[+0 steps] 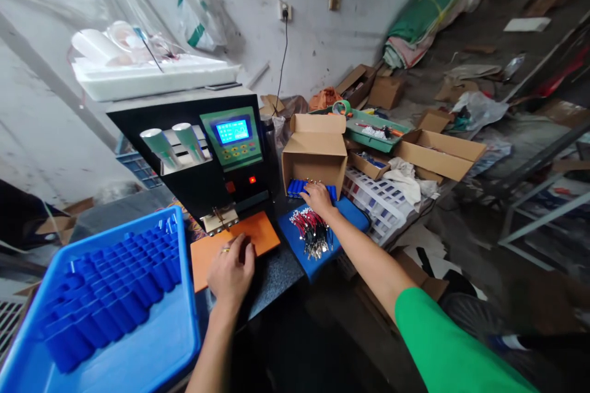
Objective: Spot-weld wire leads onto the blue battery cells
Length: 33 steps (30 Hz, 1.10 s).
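Note:
My right hand (317,198) reaches into an open cardboard box (314,158), its fingers bent over one of the blue battery packs (295,188) lined up there. My left hand (232,265) rests on an orange board (265,232), fingers apart and slightly bent, with nothing visible in it. Just beyond those fingertips are the metal electrodes (220,218) of a black spot welder (184,178) with a lit blue screen (233,132). Red and black wire leads (314,230) with white connectors lie in a bunch on a blue mat (295,244), below my right wrist.
At left stands a blue tray (187,313) holding rows of blue-wrapped cylindrical cells (117,279). A white foam tray (157,78) sits atop the welder. Right of the box are a white plastic basket (375,199), a green tray (373,135) and another cardboard box (440,150).

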Each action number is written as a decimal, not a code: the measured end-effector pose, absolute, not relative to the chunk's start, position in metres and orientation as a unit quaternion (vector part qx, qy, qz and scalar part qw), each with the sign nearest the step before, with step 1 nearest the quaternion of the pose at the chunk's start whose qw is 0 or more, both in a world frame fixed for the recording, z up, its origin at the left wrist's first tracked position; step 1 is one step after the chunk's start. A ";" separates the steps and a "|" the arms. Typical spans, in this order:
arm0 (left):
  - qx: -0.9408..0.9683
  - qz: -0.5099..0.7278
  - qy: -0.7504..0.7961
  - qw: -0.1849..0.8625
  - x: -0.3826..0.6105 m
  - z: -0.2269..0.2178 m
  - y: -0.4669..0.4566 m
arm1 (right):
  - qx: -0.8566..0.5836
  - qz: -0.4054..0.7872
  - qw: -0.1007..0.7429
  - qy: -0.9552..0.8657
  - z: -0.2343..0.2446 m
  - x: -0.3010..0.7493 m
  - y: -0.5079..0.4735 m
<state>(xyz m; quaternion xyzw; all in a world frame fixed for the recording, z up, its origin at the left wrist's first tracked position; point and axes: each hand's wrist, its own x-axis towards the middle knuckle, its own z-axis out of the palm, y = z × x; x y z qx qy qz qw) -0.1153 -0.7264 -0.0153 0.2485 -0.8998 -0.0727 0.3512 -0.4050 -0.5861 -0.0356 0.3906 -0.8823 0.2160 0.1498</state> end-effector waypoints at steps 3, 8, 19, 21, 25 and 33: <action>0.255 -0.080 -0.899 0.346 -0.116 -0.014 -0.725 | 0.381 0.228 0.148 -0.884 -0.042 -0.410 -0.583; 0.264 -0.098 -0.900 0.333 -0.117 -0.010 -0.723 | 0.383 0.244 0.126 -0.882 -0.037 -0.416 -0.582; 0.263 -0.118 -0.907 0.306 -0.114 -0.008 -0.725 | 0.269 0.416 0.084 -0.864 -0.014 -0.398 -0.530; 0.263 -0.116 -0.908 0.304 -0.115 -0.008 -0.726 | 0.246 0.405 -0.006 -0.881 -0.019 -0.393 -0.522; 0.260 -0.113 -0.907 0.312 -0.115 -0.009 -0.728 | 0.248 0.396 -0.051 -0.883 -0.029 -0.386 -0.523; 0.262 -0.111 -0.909 0.306 -0.114 -0.004 -0.725 | 0.269 0.381 -0.027 -0.884 -0.032 -0.383 -0.541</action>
